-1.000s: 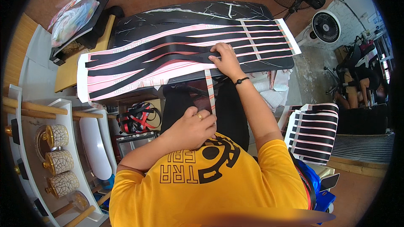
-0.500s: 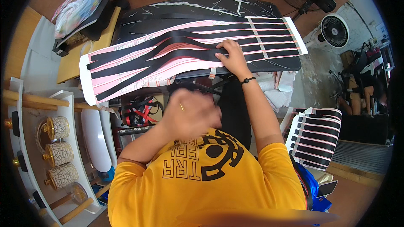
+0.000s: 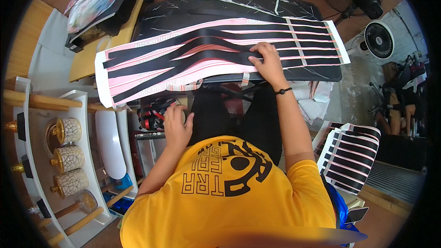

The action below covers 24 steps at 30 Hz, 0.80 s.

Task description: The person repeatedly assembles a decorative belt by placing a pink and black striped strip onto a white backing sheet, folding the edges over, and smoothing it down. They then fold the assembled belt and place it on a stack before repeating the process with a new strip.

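Note:
A long pink-and-white sheet (image 3: 151, 68) lies across a black marble-patterned table (image 3: 248, 7). Flat black strips (image 3: 204, 57) run along it, some arching up off the sheet in the middle and crossing toward its left end. My right hand (image 3: 268, 64) rests on the near strips right of the arch, thumb and fingers spread and pressing down. A pale band (image 3: 295, 41) crosses the strips farther right. Below the sheet's near edge, over my lap, my left hand (image 3: 177, 124) is open with its fingers apart and nothing in it.
A stack of similar striped sheets (image 3: 351, 156) sits at my right. White shelving with patterned canisters (image 3: 71, 156) stands on the left. Black-and-red straps (image 3: 154, 117) lie under the table. Two fans (image 3: 379, 40) stand at far right; a person (image 3: 399, 110) sits beyond.
My left hand has dropped from in front of my chest to the left, near the table's edge, with its fingers spreading. My right hand stays on the strips. The whole view has shifted slightly.

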Each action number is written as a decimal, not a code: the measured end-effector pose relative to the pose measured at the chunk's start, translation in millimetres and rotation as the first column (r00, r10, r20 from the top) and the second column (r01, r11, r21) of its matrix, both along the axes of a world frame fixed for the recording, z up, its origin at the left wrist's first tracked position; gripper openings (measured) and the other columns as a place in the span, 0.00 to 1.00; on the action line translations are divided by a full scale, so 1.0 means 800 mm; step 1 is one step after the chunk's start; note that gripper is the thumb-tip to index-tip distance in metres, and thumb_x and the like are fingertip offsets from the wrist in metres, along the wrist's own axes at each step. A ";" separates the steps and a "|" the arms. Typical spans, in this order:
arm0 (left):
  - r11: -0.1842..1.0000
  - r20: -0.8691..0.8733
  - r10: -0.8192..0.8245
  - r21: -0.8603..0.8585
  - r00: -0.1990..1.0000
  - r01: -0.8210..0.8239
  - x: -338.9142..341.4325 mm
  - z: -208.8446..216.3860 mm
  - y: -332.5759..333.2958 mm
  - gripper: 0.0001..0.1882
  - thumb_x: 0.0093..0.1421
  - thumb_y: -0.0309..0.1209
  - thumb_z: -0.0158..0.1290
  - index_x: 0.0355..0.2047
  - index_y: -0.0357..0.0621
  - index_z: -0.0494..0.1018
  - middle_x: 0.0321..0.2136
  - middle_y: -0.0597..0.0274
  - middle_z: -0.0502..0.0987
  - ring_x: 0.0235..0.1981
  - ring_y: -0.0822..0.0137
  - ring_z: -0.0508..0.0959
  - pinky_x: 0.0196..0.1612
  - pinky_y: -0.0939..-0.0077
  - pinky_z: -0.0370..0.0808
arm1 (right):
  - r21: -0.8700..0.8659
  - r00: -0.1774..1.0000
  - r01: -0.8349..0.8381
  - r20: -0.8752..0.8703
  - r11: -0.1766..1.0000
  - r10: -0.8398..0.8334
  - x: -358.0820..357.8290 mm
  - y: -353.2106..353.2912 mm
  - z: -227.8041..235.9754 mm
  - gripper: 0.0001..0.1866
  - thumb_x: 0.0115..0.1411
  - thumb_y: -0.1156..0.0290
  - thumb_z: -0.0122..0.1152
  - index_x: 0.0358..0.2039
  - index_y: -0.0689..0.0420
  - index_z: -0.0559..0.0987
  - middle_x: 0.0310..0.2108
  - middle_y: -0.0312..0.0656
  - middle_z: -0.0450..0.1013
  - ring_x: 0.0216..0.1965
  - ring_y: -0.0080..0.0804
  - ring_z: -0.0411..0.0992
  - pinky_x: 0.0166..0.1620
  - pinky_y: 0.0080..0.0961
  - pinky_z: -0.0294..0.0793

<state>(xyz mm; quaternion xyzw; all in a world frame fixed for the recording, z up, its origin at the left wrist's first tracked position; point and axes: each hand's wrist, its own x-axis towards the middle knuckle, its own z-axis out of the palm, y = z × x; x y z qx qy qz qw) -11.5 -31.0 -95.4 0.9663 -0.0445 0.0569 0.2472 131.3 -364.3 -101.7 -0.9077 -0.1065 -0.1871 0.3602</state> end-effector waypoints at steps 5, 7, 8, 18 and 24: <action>0.992 0.301 -0.109 0.087 0.947 0.086 0.038 0.020 0.003 0.20 0.57 0.32 0.62 0.49 0.47 0.74 0.46 0.58 0.77 0.48 0.53 0.73 0.57 0.58 0.59 | -0.015 1.000 0.012 0.001 1.000 -0.012 0.001 0.001 -0.002 0.14 0.52 0.68 0.70 0.39 0.54 0.81 0.42 0.42 0.74 0.48 0.46 0.71 0.58 0.43 0.65; 0.990 0.157 -0.107 0.107 0.982 0.091 0.045 0.012 0.011 0.17 0.57 0.32 0.62 0.48 0.48 0.76 0.38 0.62 0.79 0.42 0.58 0.75 0.53 0.59 0.62 | -0.033 1.000 0.016 0.005 0.999 -0.016 0.001 0.001 -0.002 0.14 0.52 0.68 0.69 0.39 0.54 0.80 0.43 0.42 0.74 0.49 0.46 0.71 0.57 0.42 0.66; 0.988 0.314 -0.140 0.105 0.939 0.112 0.047 0.002 0.014 0.15 0.58 0.32 0.62 0.45 0.47 0.77 0.28 0.65 0.78 0.32 0.60 0.75 0.44 0.61 0.65 | -0.050 1.000 0.013 0.008 0.999 -0.013 0.002 0.000 -0.001 0.14 0.52 0.69 0.69 0.40 0.55 0.80 0.44 0.42 0.74 0.49 0.46 0.71 0.55 0.40 0.67; 0.385 -0.464 0.184 -0.777 0.866 -0.498 0.039 -0.076 0.074 0.14 0.67 0.45 0.54 0.41 0.49 0.70 0.28 0.73 0.73 0.25 0.80 0.71 0.30 0.84 0.67 | -0.025 1.000 0.000 -0.004 1.000 0.000 0.002 0.004 0.003 0.15 0.50 0.69 0.71 0.39 0.55 0.80 0.42 0.42 0.74 0.47 0.46 0.71 0.55 0.40 0.66; 0.363 -0.406 0.204 -0.814 0.891 -0.454 0.071 -0.051 0.055 0.14 0.68 0.44 0.53 0.33 0.47 0.72 0.25 0.73 0.73 0.23 0.80 0.70 0.28 0.85 0.65 | -0.012 0.999 -0.042 -0.031 0.999 0.042 -0.005 0.015 0.004 0.17 0.48 0.70 0.73 0.40 0.55 0.81 0.43 0.42 0.73 0.49 0.47 0.69 0.55 0.39 0.66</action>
